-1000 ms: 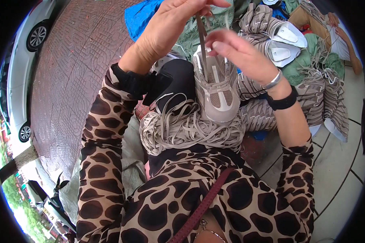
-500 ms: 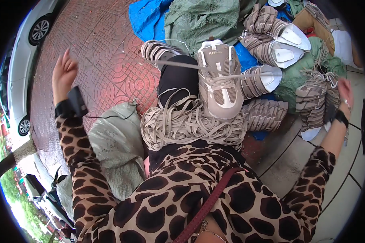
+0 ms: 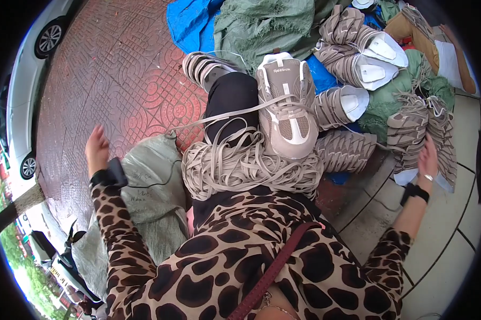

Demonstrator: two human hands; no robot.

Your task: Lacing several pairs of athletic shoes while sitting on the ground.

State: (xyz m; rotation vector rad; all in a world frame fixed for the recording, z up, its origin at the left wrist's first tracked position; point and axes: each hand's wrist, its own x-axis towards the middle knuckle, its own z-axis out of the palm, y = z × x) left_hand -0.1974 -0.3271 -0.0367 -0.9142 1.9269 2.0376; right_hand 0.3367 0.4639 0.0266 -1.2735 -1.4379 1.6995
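Observation:
A taupe mesh sneaker (image 3: pixel 287 114) rests toe toward me on my lap, its heel pointing away, beside my black-clad knee. A flat beige shoelace (image 3: pixel 232 112) lies across its front and trails left over the knee. Below the shoe, a tangled heap of beige laces (image 3: pixel 235 170) covers my lap. My left hand (image 3: pixel 97 149) is raised over the paving near a pale woven sack, fingers loosely bent, slightly blurred, apart from the lace. My right hand (image 3: pixel 427 157) is out to the right, in front of stacked shoe uppers (image 3: pixel 408 128), fingers stretched; I see nothing held in it.
More nested taupe uppers (image 3: pixel 347 152) lie right of the sneaker, others (image 3: pixel 379 58) farther back on green and blue sacking (image 3: pixel 264 26). The pale sack (image 3: pixel 155 170) is at my left. Another person's arm (image 3: pixel 459 58) shows at far right. A parked car (image 3: pixel 30 90) stands left.
Both hands have come inward and the left has dropped lower. The lace, stretched in the air across the shoe before, now lies lower over shoe and knee. The shoe has barely moved.

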